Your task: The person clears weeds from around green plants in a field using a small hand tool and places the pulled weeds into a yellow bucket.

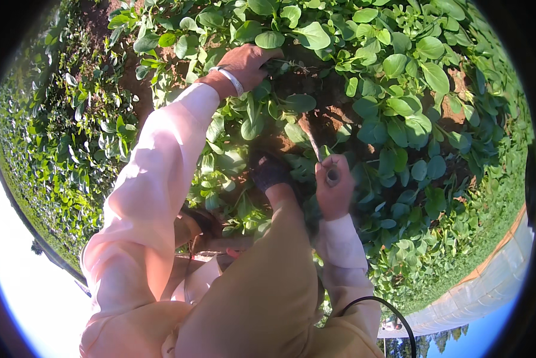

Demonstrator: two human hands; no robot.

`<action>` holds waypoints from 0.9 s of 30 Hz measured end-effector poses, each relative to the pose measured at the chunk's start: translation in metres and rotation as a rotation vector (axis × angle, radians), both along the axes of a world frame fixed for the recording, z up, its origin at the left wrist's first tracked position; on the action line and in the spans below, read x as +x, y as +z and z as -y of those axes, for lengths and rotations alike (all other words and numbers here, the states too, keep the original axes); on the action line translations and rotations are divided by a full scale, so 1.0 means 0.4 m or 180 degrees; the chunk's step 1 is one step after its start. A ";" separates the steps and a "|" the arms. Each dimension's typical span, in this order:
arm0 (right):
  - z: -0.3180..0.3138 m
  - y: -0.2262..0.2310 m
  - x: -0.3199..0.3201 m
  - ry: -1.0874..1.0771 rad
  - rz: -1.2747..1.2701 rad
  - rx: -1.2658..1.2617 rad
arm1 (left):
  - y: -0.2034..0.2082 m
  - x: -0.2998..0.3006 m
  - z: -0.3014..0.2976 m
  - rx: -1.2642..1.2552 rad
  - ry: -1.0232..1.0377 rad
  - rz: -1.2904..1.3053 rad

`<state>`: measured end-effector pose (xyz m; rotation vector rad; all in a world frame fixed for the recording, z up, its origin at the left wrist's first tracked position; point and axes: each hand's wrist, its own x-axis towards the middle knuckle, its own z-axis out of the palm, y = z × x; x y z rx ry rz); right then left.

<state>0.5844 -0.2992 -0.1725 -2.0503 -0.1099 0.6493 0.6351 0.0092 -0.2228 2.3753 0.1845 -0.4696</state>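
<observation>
My left hand, with a white band at its wrist, reaches in among broad green leaves at the far side. Its fingers are curled closed at a small thin-stemmed plant; leaves and shade partly hide the fingertips. Nearer and to the right, my right hand is wrapped round the handle of a hand hoe. The round butt of its handle faces up, and the thin metal shaft runs away to a brownish blade low at the bare soil. Leafy plants crowd around both hands.
My knee in tan trousers rises between my arms, with a dark-covered foot among the plants. A black cable curves by my right sleeve. More crop rows stretch left; a long plastic-covered structure stands at the right.
</observation>
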 end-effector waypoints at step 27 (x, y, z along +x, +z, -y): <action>-0.185 -0.072 0.100 -0.0122 -0.0218 0.0407 | -0.055 -0.052 -0.002 -0.2657 0.3010 0.0043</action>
